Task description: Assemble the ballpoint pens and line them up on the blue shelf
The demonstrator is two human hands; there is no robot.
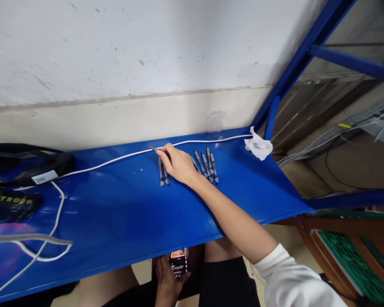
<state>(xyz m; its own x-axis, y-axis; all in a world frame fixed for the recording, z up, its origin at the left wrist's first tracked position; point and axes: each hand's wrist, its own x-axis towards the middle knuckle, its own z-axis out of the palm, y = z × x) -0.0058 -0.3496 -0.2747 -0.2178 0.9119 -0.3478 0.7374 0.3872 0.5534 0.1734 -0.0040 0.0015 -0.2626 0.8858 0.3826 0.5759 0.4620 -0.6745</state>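
Note:
My right hand [176, 164] reaches over the blue shelf top, thumb and fingers pinched on a slim pen [153, 148] whose tip points to the upper left. Two dark pens with grey grips [161, 170] lie just below that hand, partly covered by its fingers. Right of my wrist, several similar pens [206, 164] lie loosely side by side. Low in the picture, below the shelf's front edge, my left hand [168, 277] is closed around a phone [178, 265] with its screen lit.
A white cable [124, 157] runs along the back of the blue shelf [115, 209] and loops at the left. Crumpled white paper [258, 146] lies at the right. Black bags or straps [51, 164] sit at the left. A blue metal frame [281, 81] rises at the right, near a wooden chair [329, 256].

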